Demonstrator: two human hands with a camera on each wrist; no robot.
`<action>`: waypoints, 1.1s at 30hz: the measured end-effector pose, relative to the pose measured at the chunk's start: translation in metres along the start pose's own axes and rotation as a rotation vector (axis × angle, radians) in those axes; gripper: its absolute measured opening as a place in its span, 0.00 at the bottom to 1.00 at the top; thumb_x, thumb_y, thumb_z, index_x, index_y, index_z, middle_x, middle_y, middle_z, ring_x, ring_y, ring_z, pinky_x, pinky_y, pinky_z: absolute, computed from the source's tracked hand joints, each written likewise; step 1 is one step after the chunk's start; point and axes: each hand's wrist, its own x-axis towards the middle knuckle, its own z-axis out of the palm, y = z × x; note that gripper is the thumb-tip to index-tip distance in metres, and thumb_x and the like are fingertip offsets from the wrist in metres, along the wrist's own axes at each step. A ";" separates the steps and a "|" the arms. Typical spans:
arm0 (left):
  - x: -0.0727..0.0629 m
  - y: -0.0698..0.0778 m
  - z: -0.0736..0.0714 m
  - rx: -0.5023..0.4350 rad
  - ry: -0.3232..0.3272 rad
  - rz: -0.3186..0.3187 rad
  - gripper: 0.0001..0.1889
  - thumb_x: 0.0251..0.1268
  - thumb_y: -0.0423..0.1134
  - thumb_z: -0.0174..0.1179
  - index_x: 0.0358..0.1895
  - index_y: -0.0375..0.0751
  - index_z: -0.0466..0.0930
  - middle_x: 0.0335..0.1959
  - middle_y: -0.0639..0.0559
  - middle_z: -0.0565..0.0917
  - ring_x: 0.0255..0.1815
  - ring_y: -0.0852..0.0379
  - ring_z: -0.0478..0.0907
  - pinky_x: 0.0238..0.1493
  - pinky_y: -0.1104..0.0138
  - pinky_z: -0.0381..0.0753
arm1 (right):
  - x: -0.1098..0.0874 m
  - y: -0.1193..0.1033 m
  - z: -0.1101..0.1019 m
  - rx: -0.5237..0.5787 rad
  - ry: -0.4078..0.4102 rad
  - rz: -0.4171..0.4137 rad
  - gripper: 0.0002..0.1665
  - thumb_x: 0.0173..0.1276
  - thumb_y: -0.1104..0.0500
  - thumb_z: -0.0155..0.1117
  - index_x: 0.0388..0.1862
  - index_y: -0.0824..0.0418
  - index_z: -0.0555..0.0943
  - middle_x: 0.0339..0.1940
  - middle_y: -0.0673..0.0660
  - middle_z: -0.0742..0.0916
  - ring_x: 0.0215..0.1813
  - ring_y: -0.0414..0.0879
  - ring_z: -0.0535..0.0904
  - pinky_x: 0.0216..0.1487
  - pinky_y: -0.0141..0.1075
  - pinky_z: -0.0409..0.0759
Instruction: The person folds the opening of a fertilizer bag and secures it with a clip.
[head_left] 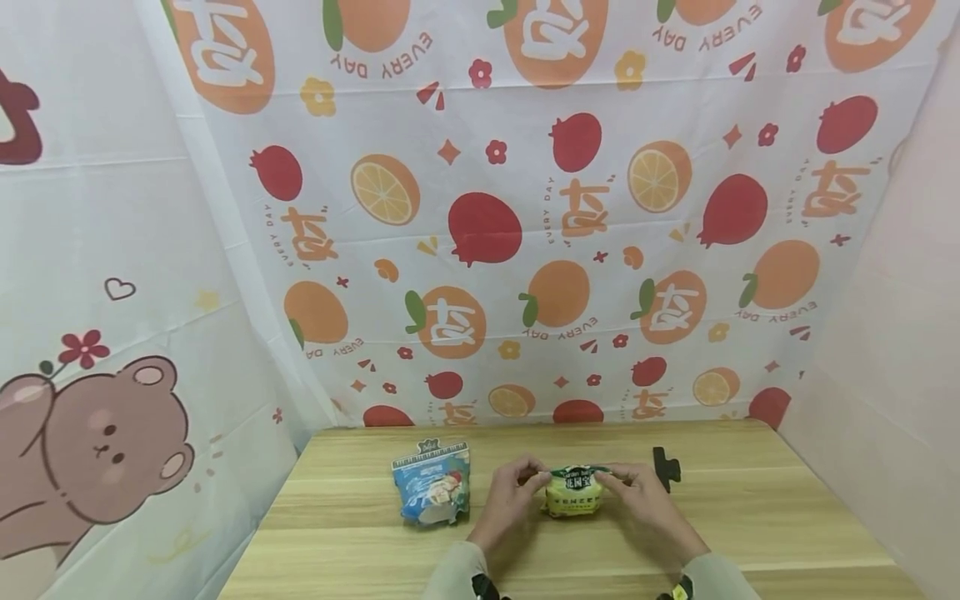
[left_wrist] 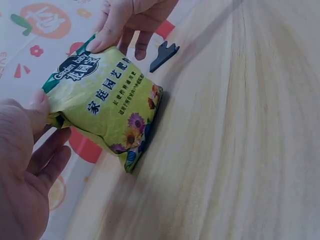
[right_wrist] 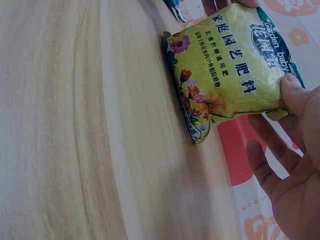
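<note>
A yellow-green bag of garden fertilizer [head_left: 573,497] with a dark green top and printed flowers stands on the wooden table. My left hand [head_left: 515,498] pinches its upper left corner, thumb in front. At the opposite top corner my right hand [head_left: 647,502] pinches the bag the same way. In the left wrist view the bag [left_wrist: 107,95] faces the camera, its lower edge at the tabletop. The right wrist view shows the right hand [right_wrist: 295,145] with its thumb on the bag [right_wrist: 232,67] and the other fingers behind or below.
A blue bag [head_left: 435,492], its top closed by a clip [head_left: 428,448], lies left of the left hand. Beyond the right hand rests a black clip [head_left: 664,469]. The wooden table [head_left: 337,542] meets a fruit-print cloth [head_left: 525,350] at its back edge.
</note>
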 end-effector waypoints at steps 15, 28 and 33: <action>0.014 0.011 0.022 0.261 -0.034 0.189 0.13 0.71 0.45 0.62 0.50 0.43 0.88 0.46 0.49 0.91 0.49 0.54 0.87 0.52 0.62 0.85 | 0.001 -0.003 -0.001 0.029 -0.029 -0.007 0.13 0.75 0.51 0.62 0.52 0.51 0.88 0.56 0.55 0.90 0.61 0.55 0.83 0.56 0.37 0.79; 0.013 0.009 0.029 0.252 0.020 0.163 0.11 0.71 0.44 0.62 0.43 0.44 0.90 0.42 0.51 0.92 0.47 0.58 0.89 0.52 0.65 0.86 | 0.003 -0.008 0.004 0.011 -0.055 -0.013 0.18 0.72 0.42 0.63 0.56 0.44 0.86 0.60 0.50 0.88 0.62 0.46 0.82 0.53 0.30 0.80; 0.014 0.006 0.025 0.244 0.005 0.184 0.12 0.74 0.44 0.59 0.45 0.43 0.90 0.43 0.50 0.92 0.48 0.57 0.89 0.52 0.65 0.86 | 0.005 -0.006 0.003 0.025 -0.083 -0.036 0.17 0.74 0.42 0.61 0.54 0.44 0.87 0.57 0.50 0.89 0.62 0.47 0.83 0.58 0.38 0.79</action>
